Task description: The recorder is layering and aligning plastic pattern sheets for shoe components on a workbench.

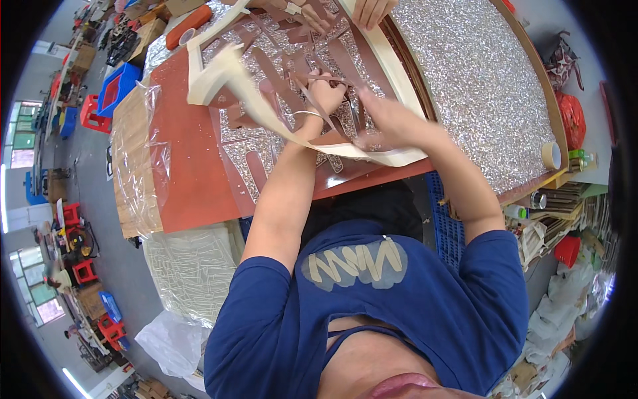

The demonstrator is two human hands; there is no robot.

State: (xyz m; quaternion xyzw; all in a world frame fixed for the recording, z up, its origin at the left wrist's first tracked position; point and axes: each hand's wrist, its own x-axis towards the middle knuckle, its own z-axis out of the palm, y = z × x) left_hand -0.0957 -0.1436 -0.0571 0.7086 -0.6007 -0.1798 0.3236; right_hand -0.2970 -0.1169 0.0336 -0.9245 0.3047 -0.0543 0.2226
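A brown cut-out film sheet (268, 67) with long rounded slots, edged with cream tape (226, 74), lies partly lifted over a glittery silver surface. My left hand (325, 94) reaches into its middle, fingers curled round thin brown film strips. My right hand (393, 124) is blurred by motion just to the right, thumb and fingers apart, near the sheet's taped near corner; nothing shows in it. The loose tape edge curves across my left forearm. At the far side, another person's hands (371, 12) touch the tape border and the film.
A red-brown board (189, 153) lies under the work. A large glitter sheet (478, 86) spreads to the right, with a tape roll (551, 155) on its edge. Clear plastic film (159, 174) hangs at left. A blue crate (119, 90) tops a red stool (95, 114).
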